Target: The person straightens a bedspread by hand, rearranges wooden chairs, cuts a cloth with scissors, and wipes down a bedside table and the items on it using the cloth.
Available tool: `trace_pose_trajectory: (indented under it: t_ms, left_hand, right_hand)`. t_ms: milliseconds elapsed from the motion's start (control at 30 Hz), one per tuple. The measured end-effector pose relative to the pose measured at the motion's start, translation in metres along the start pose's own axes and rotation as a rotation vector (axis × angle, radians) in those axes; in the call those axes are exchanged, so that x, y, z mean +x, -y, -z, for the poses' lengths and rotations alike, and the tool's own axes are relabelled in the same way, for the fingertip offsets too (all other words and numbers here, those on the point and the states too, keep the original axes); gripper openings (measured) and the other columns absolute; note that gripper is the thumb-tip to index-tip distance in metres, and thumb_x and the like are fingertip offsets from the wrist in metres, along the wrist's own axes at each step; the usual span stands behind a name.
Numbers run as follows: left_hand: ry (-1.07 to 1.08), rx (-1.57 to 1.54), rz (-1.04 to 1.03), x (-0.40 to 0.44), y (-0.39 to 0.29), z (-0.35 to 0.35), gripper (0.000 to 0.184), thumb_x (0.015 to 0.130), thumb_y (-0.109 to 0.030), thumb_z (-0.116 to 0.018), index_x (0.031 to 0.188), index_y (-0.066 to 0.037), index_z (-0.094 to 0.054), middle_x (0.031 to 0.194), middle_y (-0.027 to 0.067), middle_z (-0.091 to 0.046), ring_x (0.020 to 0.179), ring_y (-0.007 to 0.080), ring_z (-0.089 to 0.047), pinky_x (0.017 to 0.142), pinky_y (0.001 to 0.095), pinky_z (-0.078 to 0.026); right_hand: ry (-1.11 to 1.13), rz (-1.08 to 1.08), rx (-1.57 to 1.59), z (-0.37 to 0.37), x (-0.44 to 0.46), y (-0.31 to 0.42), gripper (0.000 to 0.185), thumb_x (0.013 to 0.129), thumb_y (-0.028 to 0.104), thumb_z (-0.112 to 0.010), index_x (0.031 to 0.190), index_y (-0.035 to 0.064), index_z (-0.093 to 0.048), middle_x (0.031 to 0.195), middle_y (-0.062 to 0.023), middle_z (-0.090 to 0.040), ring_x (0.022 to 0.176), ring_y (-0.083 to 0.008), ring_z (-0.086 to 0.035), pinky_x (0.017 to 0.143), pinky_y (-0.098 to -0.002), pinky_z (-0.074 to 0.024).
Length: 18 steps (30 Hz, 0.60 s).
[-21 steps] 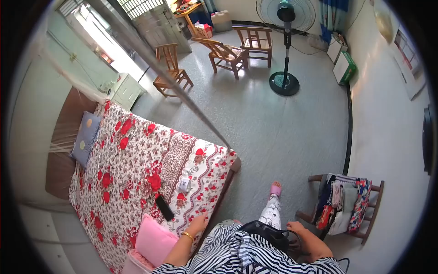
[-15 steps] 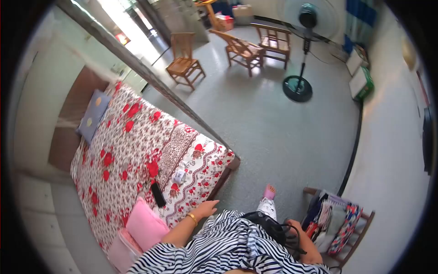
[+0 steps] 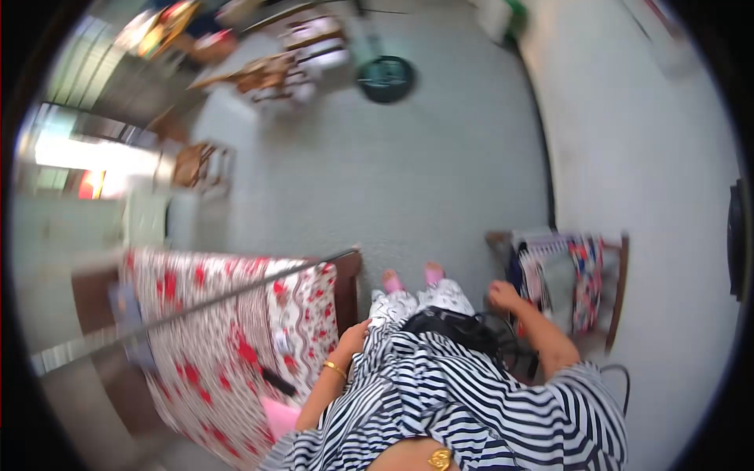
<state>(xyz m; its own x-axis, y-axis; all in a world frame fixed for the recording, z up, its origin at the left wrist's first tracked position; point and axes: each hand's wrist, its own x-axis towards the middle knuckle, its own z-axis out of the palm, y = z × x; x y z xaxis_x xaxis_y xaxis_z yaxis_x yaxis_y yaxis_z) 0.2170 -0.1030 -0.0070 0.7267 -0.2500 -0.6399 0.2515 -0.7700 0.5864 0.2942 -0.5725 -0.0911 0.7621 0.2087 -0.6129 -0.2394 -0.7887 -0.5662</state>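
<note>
My left hand [image 3: 355, 337], with a gold bracelet on the wrist, hangs beside my striped shirt [image 3: 416, 361] at thigh height. Its fingers point forward, loosely apart, and hold nothing I can see. On the other side, my right hand [image 3: 503, 296] is held out in front of my hip with the fingers curled in. Nothing shows in it. A wooden rack [image 3: 618, 294] with folded clothes [image 3: 536, 279] stands just right of that hand. Across my waist lies a black bag [image 3: 452, 326] with dark straps or cords beside it.
The bed with its flowered sheet [image 3: 212, 314] is on the left, bearing a dark phone-like object [image 3: 278, 382] and a pink pillow [image 3: 280, 416]. Ahead are wooden chairs [image 3: 203, 166] and the round fan base [image 3: 386, 78] on the grey floor [image 3: 377, 173]. A white wall [image 3: 636, 149] runs along the right.
The view has turned right and tilted downward. My right hand has moved forward from beside the black bag. The left hand has drawn in toward my thigh, and both feet now show.
</note>
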Motion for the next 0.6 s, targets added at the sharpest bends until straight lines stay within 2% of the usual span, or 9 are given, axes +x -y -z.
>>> trace_pose_trajectory:
  t_ms: [67, 233, 300, 433, 467, 500, 533, 567, 600]
  left_hand:
    - [0.029, -0.029, -0.119, 0.012, -0.002, 0.018, 0.049, 0.077, -0.013, -0.055, 0.125, -0.008, -0.045, 0.100, 0.0210, -0.061, 0.089, 0.0345, -0.060, 0.075, 0.0409, -0.047]
    - [0.225, 0.239, -0.053, 0.045, -0.008, 0.082, 0.046, 0.079, -0.019, -0.054, 0.123, -0.007, -0.048, 0.097, 0.0200, -0.062, 0.087, 0.0313, -0.061, 0.072, 0.0397, -0.048]
    - [0.256, 0.392, -0.037, 0.053, -0.026, 0.106, 0.046, 0.079, -0.017, -0.053, 0.123, -0.006, -0.048, 0.103, 0.0192, -0.061, 0.092, 0.0316, -0.060, 0.075, 0.0395, -0.047]
    - [0.153, 0.344, -0.153, 0.066, -0.016, 0.132, 0.044, 0.080, -0.016, -0.055, 0.122, -0.006, -0.047, 0.106, 0.0187, -0.060, 0.097, 0.0335, -0.057, 0.080, 0.0402, -0.046]
    - [0.160, 0.291, -0.082, 0.066, -0.026, 0.138, 0.046, 0.079, -0.017, -0.056, 0.123, -0.005, -0.046, 0.107, 0.0183, -0.059, 0.099, 0.0337, -0.056, 0.081, 0.0404, -0.045]
    - [0.131, 0.293, -0.155, 0.069, -0.013, 0.136, 0.047, 0.079, -0.018, -0.056, 0.123, -0.006, -0.046, 0.108, 0.0189, -0.059, 0.098, 0.0343, -0.056, 0.081, 0.0407, -0.045]
    - [0.095, 0.295, -0.223, 0.072, 0.000, 0.134, 0.048, 0.078, -0.019, -0.057, 0.123, -0.006, -0.046, 0.109, 0.0195, -0.058, 0.098, 0.0348, -0.056, 0.081, 0.0410, -0.045]
    - [0.108, 0.298, -0.201, 0.074, 0.000, 0.135, 0.049, 0.078, -0.020, -0.057, 0.124, -0.008, -0.045, 0.110, 0.0201, -0.058, 0.099, 0.0351, -0.056, 0.082, 0.0411, -0.045]
    - [0.119, 0.295, -0.173, 0.076, -0.002, 0.135, 0.050, 0.078, -0.021, -0.056, 0.124, -0.009, -0.045, 0.110, 0.0207, -0.057, 0.100, 0.0354, -0.056, 0.082, 0.0412, -0.045]
  right_hand:
    - [-0.076, -0.117, 0.157, -0.028, -0.012, -0.009, 0.023, 0.078, 0.018, -0.052, 0.093, 0.0027, -0.061, 0.070, -0.0097, -0.063, 0.060, -0.0183, -0.061, 0.056, -0.0334, -0.0482]
    - [-0.186, -0.359, 0.363, -0.088, -0.062, 0.015, 0.026, 0.077, 0.016, -0.054, 0.099, 0.0027, -0.061, 0.074, -0.0094, -0.064, 0.058, -0.0155, -0.061, 0.056, -0.0312, -0.0494]
    - [-0.160, -0.430, 0.401, -0.117, -0.082, 0.009, 0.026, 0.077, 0.017, -0.054, 0.098, 0.0043, -0.062, 0.076, -0.0114, -0.065, 0.062, -0.0205, -0.063, 0.059, -0.0342, -0.0500]
    - [-0.121, -0.400, 0.138, -0.158, -0.104, 0.003, 0.023, 0.073, 0.019, -0.051, 0.085, 0.0058, -0.065, 0.086, -0.0191, -0.063, 0.081, -0.0366, -0.060, 0.071, -0.0437, -0.0470]
    - [-0.054, -0.454, 0.136, -0.154, -0.103, 0.011, 0.023, 0.073, 0.019, -0.051, 0.085, 0.0054, -0.065, 0.087, -0.0193, -0.062, 0.082, -0.0364, -0.060, 0.071, -0.0439, -0.0472]
    - [0.049, -0.417, 0.085, -0.132, -0.103, 0.033, 0.024, 0.073, 0.020, -0.051, 0.087, 0.0054, -0.065, 0.087, -0.0187, -0.063, 0.083, -0.0359, -0.060, 0.072, -0.0435, -0.0475]
    - [0.068, -0.369, 0.062, -0.151, -0.089, 0.013, 0.025, 0.073, 0.020, -0.052, 0.088, 0.0061, -0.065, 0.087, -0.0172, -0.064, 0.084, -0.0349, -0.060, 0.073, -0.0433, -0.0476]
    - [0.001, -0.253, 0.206, -0.141, -0.085, 0.017, 0.025, 0.073, 0.020, -0.052, 0.089, 0.0048, -0.065, 0.085, -0.0172, -0.064, 0.082, -0.0348, -0.061, 0.072, -0.0425, -0.0482]
    - [0.031, -0.174, 0.150, -0.121, -0.071, 0.020, 0.025, 0.073, 0.020, -0.052, 0.089, 0.0048, -0.065, 0.085, -0.0172, -0.064, 0.082, -0.0348, -0.061, 0.072, -0.0425, -0.0482]
